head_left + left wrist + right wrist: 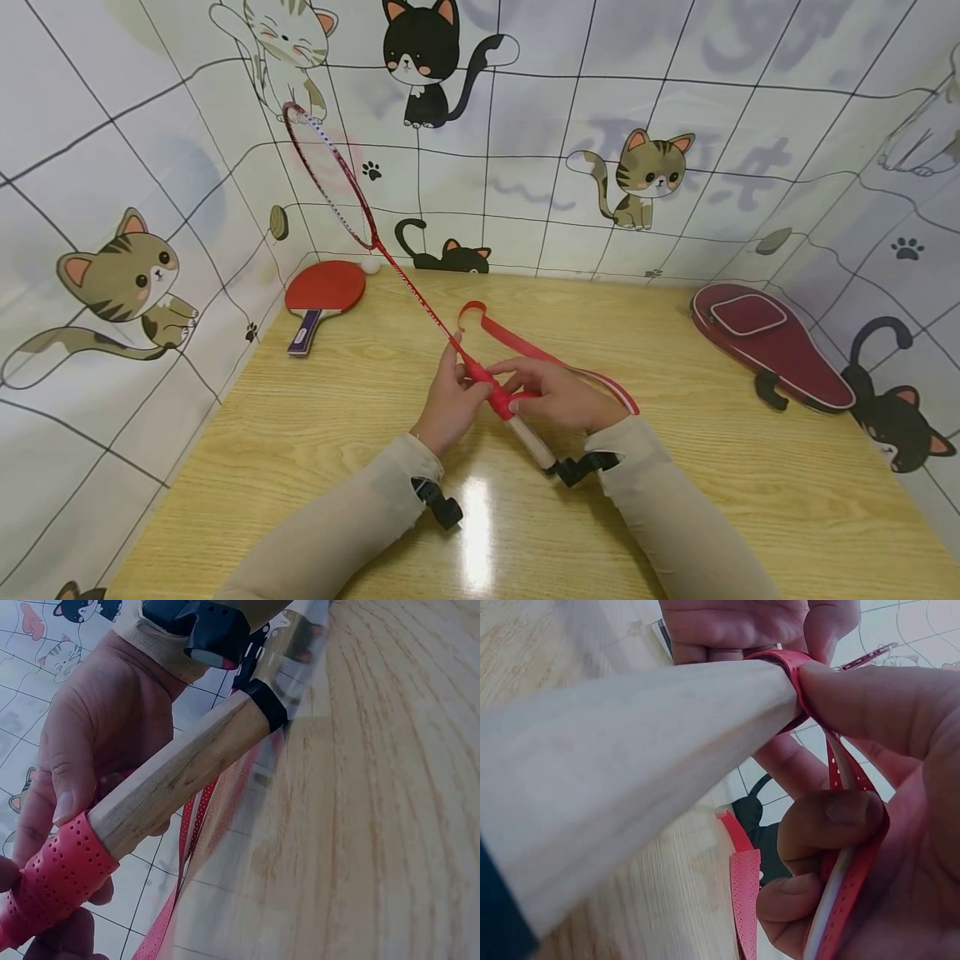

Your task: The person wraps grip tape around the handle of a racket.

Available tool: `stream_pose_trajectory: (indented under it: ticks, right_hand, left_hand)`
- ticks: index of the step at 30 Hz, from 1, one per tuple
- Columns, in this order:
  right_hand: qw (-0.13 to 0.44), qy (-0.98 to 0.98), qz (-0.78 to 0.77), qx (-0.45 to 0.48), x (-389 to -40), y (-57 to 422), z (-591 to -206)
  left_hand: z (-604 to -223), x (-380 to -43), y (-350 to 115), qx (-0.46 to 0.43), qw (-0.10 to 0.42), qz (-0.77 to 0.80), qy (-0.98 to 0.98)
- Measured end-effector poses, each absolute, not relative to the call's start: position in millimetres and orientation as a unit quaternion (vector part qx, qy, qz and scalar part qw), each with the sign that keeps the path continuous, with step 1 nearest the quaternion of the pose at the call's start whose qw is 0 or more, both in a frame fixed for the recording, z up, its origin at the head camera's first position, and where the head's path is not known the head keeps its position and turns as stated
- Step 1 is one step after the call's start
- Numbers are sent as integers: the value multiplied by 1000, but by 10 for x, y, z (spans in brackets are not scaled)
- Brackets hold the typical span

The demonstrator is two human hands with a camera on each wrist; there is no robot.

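While reaching in over the counter [300, 450], clad in beige sleeves [352, 521], with a black wrist camera [447, 510] strapped on at each side. Between the right hand [558, 396] and the body, the bare wooden end of a handle [532, 442], tipped with a black band [266, 705]. Between that hand and the left hand [452, 404], a red badminton racket [405, 277], slanting up and away to the left, upper handle wrapped in perforated red tape [60, 870]. Gripping the wrapped part with the left hand, thumb on the tape, index finger stretched out by the shaft [438, 321]. Pinching the lower edge of the wrap with the right hand, thumb pressed down, other fingers curled round a strip of the tape. Just past the fingertips, a loose length of tape [517, 342], curling over the counter and trailing back toward the right wrist. Well to the right of the right hand, and farther out, a dark red case [780, 350] with white piping and a black strap [770, 392]. Beyond the left hand and off to its left, a red table tennis paddle [326, 287], handle toward the body, with a white ball [371, 265] just beside its far edge. Higher and farther from both hands, the racket head [362, 197], raised above the counter. Farthest, a wall covering [540, 150] printed with cartoon cats and paw prints.
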State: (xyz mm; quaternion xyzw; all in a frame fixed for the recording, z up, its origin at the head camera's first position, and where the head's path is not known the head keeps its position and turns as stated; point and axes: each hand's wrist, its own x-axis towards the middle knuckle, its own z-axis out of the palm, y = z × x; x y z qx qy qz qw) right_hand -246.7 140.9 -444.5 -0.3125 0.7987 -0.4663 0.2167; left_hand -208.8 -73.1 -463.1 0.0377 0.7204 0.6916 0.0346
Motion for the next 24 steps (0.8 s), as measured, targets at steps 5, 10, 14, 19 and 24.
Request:
stream_pose_trajectory:
  ticks: [5, 10, 14, 19, 24]
  right_hand:
    - [216, 790, -481, -312, -2464, 1414, -4442]
    - [206, 797, -472, -316, -2460, 1414, -4436]
    - [199, 804, -461, -320, -2470, 1410, -4452]
    - [196, 807, -450, -327, -2481, 1412, -4460]
    - [201, 805, -449, -332, -2487, 1419, -4445]
  left_hand:
    - [-4626, -2069, -729, 37, 35, 674, 737]
    - [-4635, -2071, -731, 40, 35, 661, 749]
    - [-4625, -2073, -725, 40, 35, 666, 744]
    - [-4612, -2073, -708, 41, 31, 675, 736]
    - [-4628, -2081, -705, 34, 37, 679, 732]
